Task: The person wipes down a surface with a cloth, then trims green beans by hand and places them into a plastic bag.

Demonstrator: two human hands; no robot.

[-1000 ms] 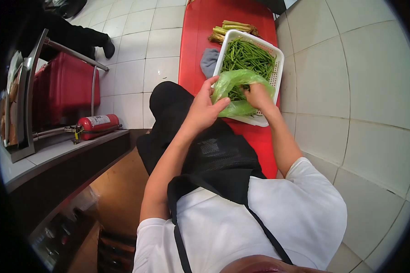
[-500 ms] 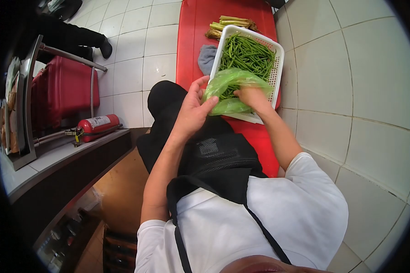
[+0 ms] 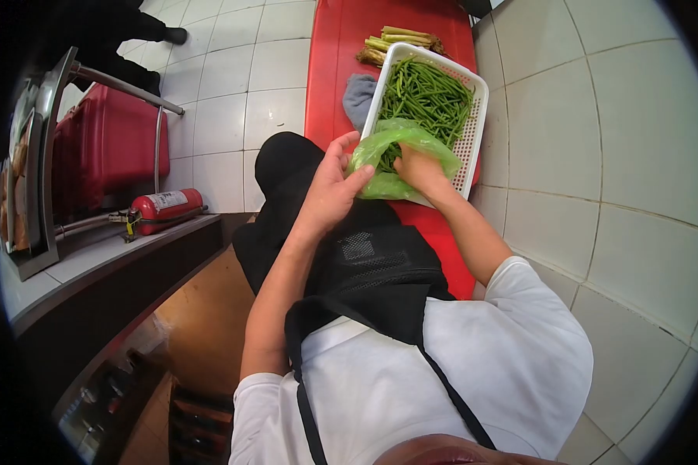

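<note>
- The green plastic bag (image 3: 392,187) lies over the near end of the white basket (image 3: 480,116), its mouth facing up toward the wearer; the opening is wider from left to right than from near to far.
- The basket stands on the red surface (image 3: 333,66), its long axis running away from the wearer, the far end leaning a little to the right.
- Green beans (image 3: 426,93) fill the far part of the basket, lying in mixed directions, many aslant; more beans show inside the bag's mouth.
- The left hand (image 3: 331,186) is at the bag's left edge: fingers and thumb form a loose curve, partly open, with hold of the plastic rim, the thumb nearer the wearer.
- The right hand (image 3: 419,168) reaches into the bag's mouth from the right, pointing away and to the left; its fingers are bent and partly hidden among the beans, so how far they are open and what they grasp cannot be told.
- A grey cloth (image 3: 358,101) lies just beside the basket's left wall.
- Beyond the far end, a bundle of pale green stalks (image 3: 399,40) lies crosswise, its long axis running left to right.
</note>
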